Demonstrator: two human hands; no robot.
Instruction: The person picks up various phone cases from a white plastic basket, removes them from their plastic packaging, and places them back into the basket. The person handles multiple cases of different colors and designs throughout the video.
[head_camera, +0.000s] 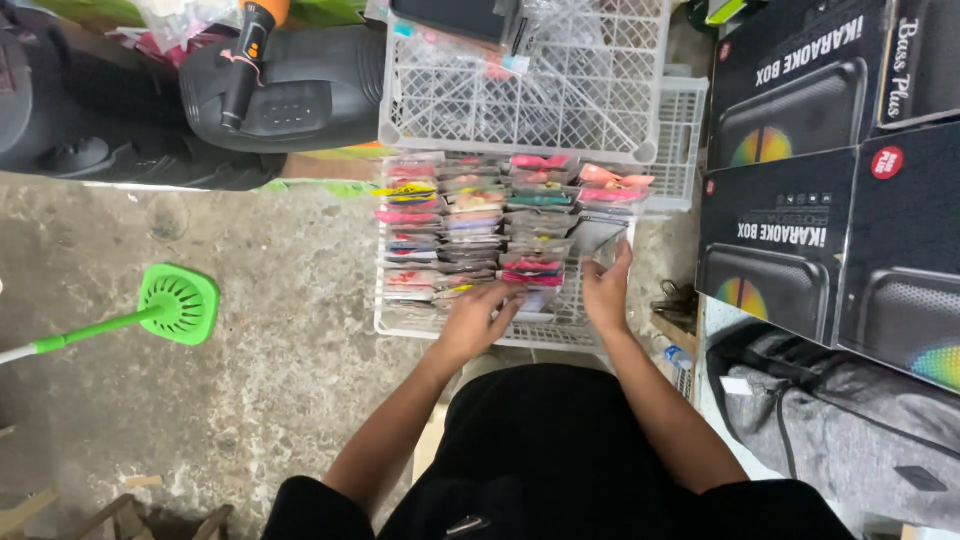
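Note:
A white plastic crate (385, 322) on the floor holds rows of small clear packets (470, 225) with colourful contents. My left hand (478, 318) rests on the near packets in the crate's front middle, fingers spread over them. My right hand (607, 290) is at the crate's right side, pinching a clear packet (598, 240) that stands tilted above the row. Both forearms reach forward from my dark-clothed lap.
Another white lattice crate (560, 90) stands behind, with plastic bags in it. Stacked black speaker boxes (800, 200) line the right, above a grey bag (830, 420). A green fly swatter (178, 303) lies on the concrete floor at left; a black speaker (290, 95) sits behind.

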